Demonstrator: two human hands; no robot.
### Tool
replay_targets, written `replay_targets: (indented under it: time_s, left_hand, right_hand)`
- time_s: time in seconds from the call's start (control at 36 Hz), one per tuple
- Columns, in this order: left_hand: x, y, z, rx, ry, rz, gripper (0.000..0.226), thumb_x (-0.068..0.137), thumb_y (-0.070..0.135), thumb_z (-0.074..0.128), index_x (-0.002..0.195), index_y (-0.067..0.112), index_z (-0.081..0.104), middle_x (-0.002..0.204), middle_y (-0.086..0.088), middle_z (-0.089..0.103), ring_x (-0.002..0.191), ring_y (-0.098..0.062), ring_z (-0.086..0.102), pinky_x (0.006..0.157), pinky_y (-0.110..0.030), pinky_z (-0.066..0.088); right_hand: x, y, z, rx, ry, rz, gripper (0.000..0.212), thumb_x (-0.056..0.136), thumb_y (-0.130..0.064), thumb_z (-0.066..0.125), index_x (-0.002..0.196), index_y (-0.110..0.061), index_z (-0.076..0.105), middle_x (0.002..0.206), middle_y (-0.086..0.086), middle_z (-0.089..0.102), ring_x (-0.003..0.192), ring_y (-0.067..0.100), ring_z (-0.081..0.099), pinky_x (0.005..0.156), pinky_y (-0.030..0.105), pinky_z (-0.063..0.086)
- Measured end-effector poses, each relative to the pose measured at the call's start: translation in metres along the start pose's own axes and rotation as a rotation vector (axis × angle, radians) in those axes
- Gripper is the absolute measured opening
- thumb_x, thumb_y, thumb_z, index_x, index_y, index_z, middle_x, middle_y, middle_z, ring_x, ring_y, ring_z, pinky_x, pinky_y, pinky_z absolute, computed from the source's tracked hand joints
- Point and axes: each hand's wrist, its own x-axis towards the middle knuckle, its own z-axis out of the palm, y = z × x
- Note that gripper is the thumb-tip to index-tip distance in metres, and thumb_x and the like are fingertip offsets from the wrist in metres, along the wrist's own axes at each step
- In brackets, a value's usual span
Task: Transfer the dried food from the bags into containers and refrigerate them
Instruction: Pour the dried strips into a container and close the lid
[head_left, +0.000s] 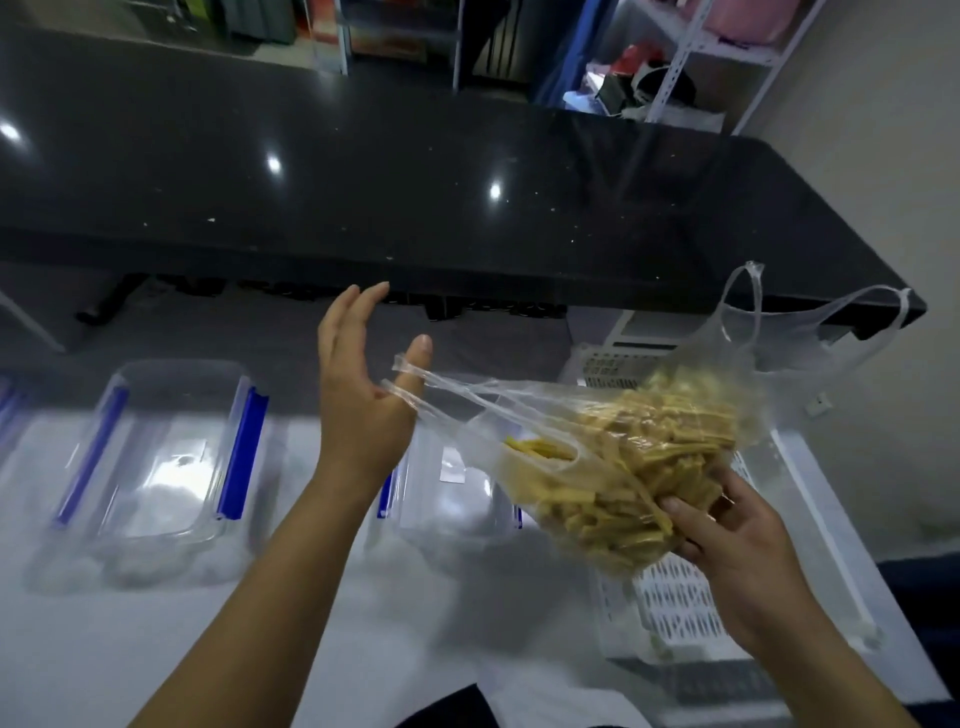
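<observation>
A clear plastic bag (649, 452) full of yellow dried food sticks hangs tilted in the air above the right side of the white surface. My right hand (737, 540) grips the bag's bulging lower end from below. My left hand (358, 395) is raised with straight fingers, and one thin bag handle (415, 379) is looped over its thumb, stretching the mouth open to the left. Two clear containers with blue latches lie open on the white surface: one at the left (166, 467), and one in the middle (447, 499) under the bag's mouth. Both look empty.
A white slotted basket (675, 597) sits under the bag and my right hand. More clear plastic with handles (831, 332) sticks up at the right. A glossy black table (415, 182) runs across behind. Shelving with clutter stands at the far back.
</observation>
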Motion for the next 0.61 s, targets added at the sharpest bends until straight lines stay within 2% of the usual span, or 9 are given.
replay_targets:
  time_s: [0.14, 0.22, 0.33, 0.42, 0.44, 0.53, 0.61]
  left_hand:
    - [-0.004, -0.015, 0.002, -0.009, 0.006, -0.073, 0.048, 0.097, 0.028, 0.063, 0.143, 0.026, 0.049, 0.153, 0.001, 0.035, 0.140, -0.013, 0.040, 0.114, -0.045, 0.039]
    - [-0.007, -0.021, 0.001, -0.008, 0.013, -0.090, 0.046, 0.098, 0.028, 0.062, 0.143, 0.029, 0.049, 0.153, 0.004, 0.035, 0.140, -0.010, 0.040, 0.114, -0.042, 0.040]
    - [-0.007, -0.026, 0.005, 0.018, -0.007, -0.078, 0.044, 0.099, 0.026, 0.060, 0.141, 0.031, 0.049, 0.154, 0.004, 0.034, 0.138, -0.007, 0.038, 0.111, -0.021, 0.035]
    - [-0.009, -0.032, 0.012, 0.040, -0.027, -0.081, 0.043, 0.100, 0.021, 0.060, 0.141, 0.026, 0.051, 0.154, 0.000, 0.034, 0.131, 0.005, 0.034, 0.099, 0.003, 0.025]
    - [-0.011, -0.036, 0.014, 0.039, -0.033, -0.085, 0.042, 0.100, 0.020, 0.060, 0.141, 0.025, 0.052, 0.154, -0.001, 0.034, 0.128, 0.009, 0.032, 0.095, 0.007, 0.023]
    - [-0.015, -0.049, 0.020, 0.039, -0.058, -0.119, 0.035, 0.101, 0.024, 0.057, 0.136, 0.029, 0.055, 0.152, 0.002, 0.037, 0.128, 0.006, 0.034, 0.093, 0.006, 0.025]
    - [-0.021, -0.064, 0.028, 0.082, -0.125, -0.203, 0.034, 0.102, 0.026, 0.056, 0.136, 0.028, 0.056, 0.152, 0.001, 0.038, 0.135, -0.008, 0.039, 0.101, -0.008, 0.031]
  right_hand:
    - [0.007, -0.007, 0.003, -0.091, -0.021, -0.041, 0.036, 0.077, -0.005, 0.071, 0.100, -0.032, 0.075, 0.101, 0.009, 0.077, 0.088, 0.024, 0.075, 0.064, 0.030, 0.061]
    - [0.010, -0.011, 0.001, -0.180, -0.026, -0.119, 0.043, 0.082, 0.002, 0.069, 0.100, -0.037, 0.074, 0.098, 0.004, 0.077, 0.089, 0.019, 0.074, 0.067, 0.026, 0.060]
    - [0.015, -0.017, -0.002, -0.240, -0.027, -0.162, 0.045, 0.085, 0.002, 0.069, 0.100, -0.040, 0.073, 0.099, 0.001, 0.076, 0.090, 0.018, 0.074, 0.071, 0.029, 0.062]
    - [0.020, -0.019, -0.004, -0.298, -0.020, -0.165, 0.044, 0.087, 0.001, 0.069, 0.097, -0.042, 0.072, 0.098, -0.002, 0.076, 0.092, 0.017, 0.072, 0.079, 0.040, 0.059]
    - [0.021, -0.019, -0.006, -0.309, -0.014, -0.170, 0.044, 0.087, 0.000, 0.070, 0.098, -0.042, 0.072, 0.098, -0.003, 0.075, 0.091, 0.015, 0.072, 0.080, 0.042, 0.057]
    - [0.026, -0.018, -0.006, -0.356, -0.017, -0.202, 0.045, 0.087, -0.001, 0.071, 0.100, -0.044, 0.070, 0.099, -0.007, 0.075, 0.091, 0.009, 0.072, 0.078, 0.037, 0.055]
    - [0.033, -0.013, -0.005, -0.400, -0.027, -0.190, 0.045, 0.088, -0.001, 0.070, 0.102, -0.043, 0.069, 0.102, -0.010, 0.075, 0.097, 0.008, 0.070, 0.081, 0.035, 0.056]
